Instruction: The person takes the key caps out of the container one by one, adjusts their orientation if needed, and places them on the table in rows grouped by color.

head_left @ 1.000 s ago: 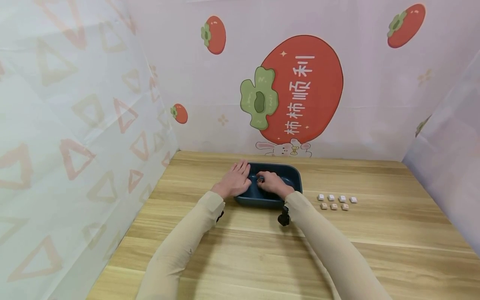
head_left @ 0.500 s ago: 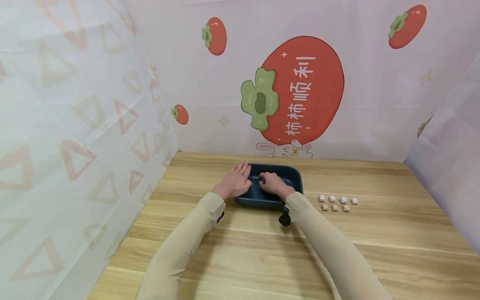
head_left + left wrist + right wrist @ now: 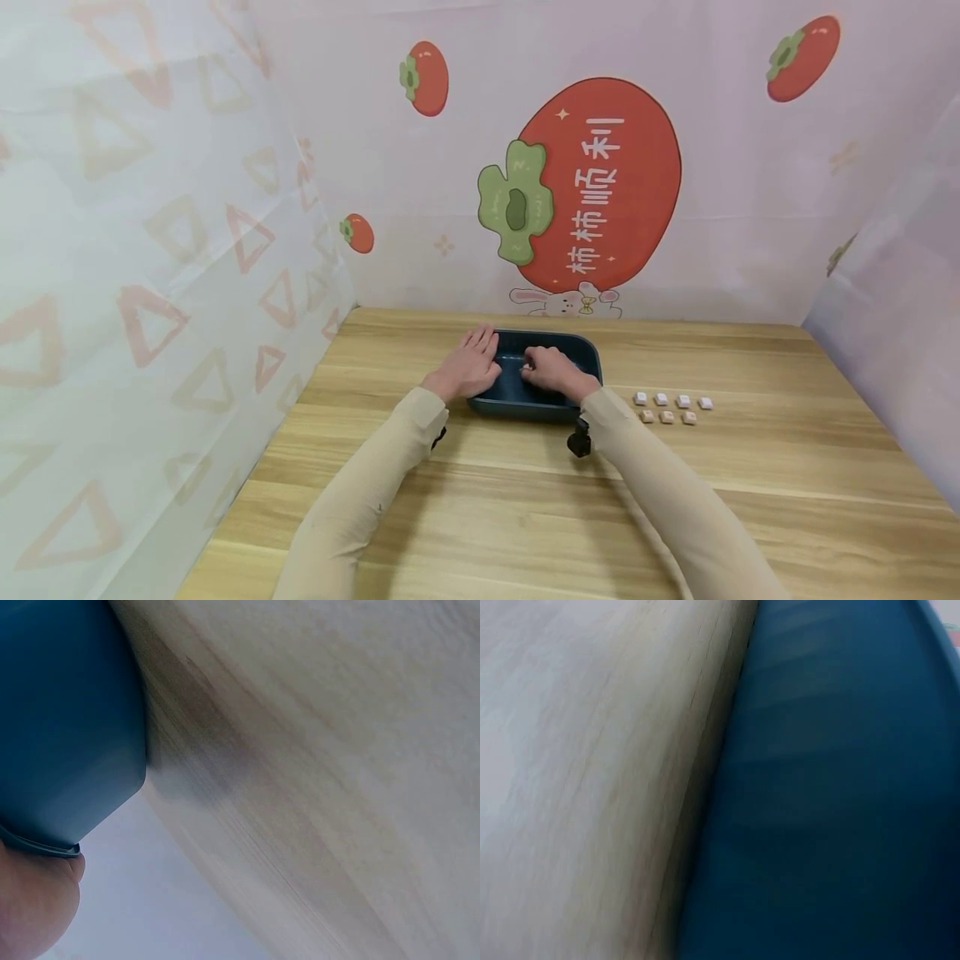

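Note:
A dark blue rectangular tray (image 3: 525,409) stands on the wooden table. My left hand (image 3: 467,367) lies over its left end, fingers straight and resting on the rim; in the left wrist view a fingertip (image 3: 37,900) shows beside the rim, below the tray's outer wall (image 3: 75,697). Inside the tray, my right hand (image 3: 553,371) has its fingers curled down and pinches a small keycap, mostly hidden by the fingertips. The right wrist view holds only the blurred tray wall (image 3: 817,787) and the table.
Right of the tray lie two short rows of keycaps: several white ones (image 3: 662,400) behind, and orange ones (image 3: 667,417) in front. Printed cloth walls (image 3: 420,283) border the table (image 3: 480,533) at the back and both sides.
My right hand has shifted slightly right inside the tray, and the small keycap at its fingertips shows less than before. My left hand has stayed on the tray's left end.

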A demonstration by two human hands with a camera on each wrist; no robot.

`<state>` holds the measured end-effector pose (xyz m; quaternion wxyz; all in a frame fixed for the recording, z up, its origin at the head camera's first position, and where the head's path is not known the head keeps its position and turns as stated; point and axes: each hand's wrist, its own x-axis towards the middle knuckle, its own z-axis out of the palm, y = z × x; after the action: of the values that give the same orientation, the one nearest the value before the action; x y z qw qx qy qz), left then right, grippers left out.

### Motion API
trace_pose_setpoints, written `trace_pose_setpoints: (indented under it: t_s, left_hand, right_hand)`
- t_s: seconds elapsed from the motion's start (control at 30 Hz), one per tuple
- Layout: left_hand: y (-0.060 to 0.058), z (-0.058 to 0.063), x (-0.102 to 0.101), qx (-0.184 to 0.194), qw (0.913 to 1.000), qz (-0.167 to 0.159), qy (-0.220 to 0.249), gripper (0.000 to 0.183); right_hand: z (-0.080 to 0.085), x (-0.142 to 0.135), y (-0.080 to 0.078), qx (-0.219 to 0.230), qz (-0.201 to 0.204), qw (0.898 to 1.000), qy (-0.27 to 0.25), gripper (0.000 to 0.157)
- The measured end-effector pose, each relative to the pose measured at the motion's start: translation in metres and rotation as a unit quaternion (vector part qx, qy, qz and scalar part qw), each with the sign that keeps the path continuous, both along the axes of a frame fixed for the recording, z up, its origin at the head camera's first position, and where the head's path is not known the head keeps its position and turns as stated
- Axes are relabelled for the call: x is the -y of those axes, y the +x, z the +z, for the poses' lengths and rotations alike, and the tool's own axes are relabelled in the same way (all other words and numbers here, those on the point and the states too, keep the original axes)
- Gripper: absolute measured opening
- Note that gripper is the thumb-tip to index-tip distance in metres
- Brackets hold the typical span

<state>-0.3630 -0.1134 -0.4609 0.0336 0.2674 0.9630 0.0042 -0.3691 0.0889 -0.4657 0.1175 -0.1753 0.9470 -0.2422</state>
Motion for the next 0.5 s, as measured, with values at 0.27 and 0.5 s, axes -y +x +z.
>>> trace_pose_setpoints:
  t_s: [0.27,0.5]
  left_hand:
    - [0.001,-0.001,0.001,0.008,1.0,0.002,0.0,0.065]
    - [0.0,-0.001,0.0,0.003,1.0,0.003,-0.003,0.065]
  right_hand:
    - [0.006,-0.01,0.01,0.002,0.014,1.0,-0.027,0.024]
    - [0.016,-0.019,0.016,0.003,0.021,0.998,-0.052,0.031]
